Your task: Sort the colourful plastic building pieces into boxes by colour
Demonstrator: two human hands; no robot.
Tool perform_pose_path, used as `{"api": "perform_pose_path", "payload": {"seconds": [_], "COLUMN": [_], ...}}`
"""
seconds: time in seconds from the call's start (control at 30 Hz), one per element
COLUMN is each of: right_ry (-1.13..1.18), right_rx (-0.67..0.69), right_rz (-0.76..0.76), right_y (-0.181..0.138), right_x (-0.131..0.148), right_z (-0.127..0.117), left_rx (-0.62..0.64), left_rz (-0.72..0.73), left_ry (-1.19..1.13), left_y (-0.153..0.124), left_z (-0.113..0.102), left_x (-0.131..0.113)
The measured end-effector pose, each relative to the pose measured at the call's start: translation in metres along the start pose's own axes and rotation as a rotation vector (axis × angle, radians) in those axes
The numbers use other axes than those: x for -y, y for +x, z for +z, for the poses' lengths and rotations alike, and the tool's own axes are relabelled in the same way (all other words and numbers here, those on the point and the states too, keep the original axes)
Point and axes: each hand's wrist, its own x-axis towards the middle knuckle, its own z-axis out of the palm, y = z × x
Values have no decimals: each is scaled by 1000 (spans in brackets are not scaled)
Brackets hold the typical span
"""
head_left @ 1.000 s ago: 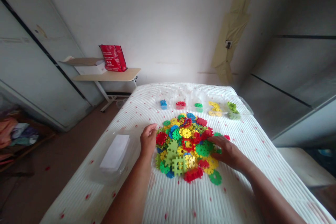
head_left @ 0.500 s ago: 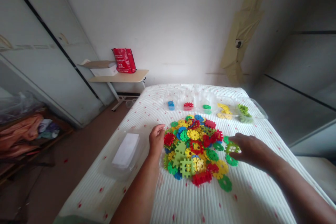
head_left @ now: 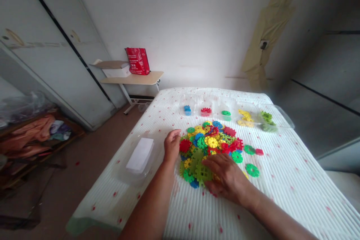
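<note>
"Which parts of the person are figured?"

"The left hand and right hand, both bare, with the bare left forearm and right forearm."

"Their form?"

"Each forearm is smooth in outline, broadening from a narrower wrist; the back of the right hand is gently rounded."

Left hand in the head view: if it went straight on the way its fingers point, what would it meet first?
Probably the green disc at the edge of the pile of plastic pieces, just beyond the left hand. Depth is unclear, so it might pass above instead.
</note>
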Motion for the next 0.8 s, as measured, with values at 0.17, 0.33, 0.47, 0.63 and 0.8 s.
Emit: {"api": "perform_pose_path", "payload": {"seconds": [0.17,0.33,0.47,0.63,0.8], "right_ry": [-86,-145,-153,-187,-233], "right_rx": [118,119,118,85,74], "right_rz": [50,89,90,64,60], "right_y": [-3,-7,-7,-8,-8], "right_x": [7,9,12,17,15], "right_z": [9,18,20,16,14], "left_rx": [0,-11,-6,4,14], "left_rz": [9,0,-3,-27,-21], "left_ry": [4,-9,-5,-12,1], "left_y": [2,2,1,1,3], "left_z": [0,0,1,0,-1], "left_x": [3,4,1,0,4]}}
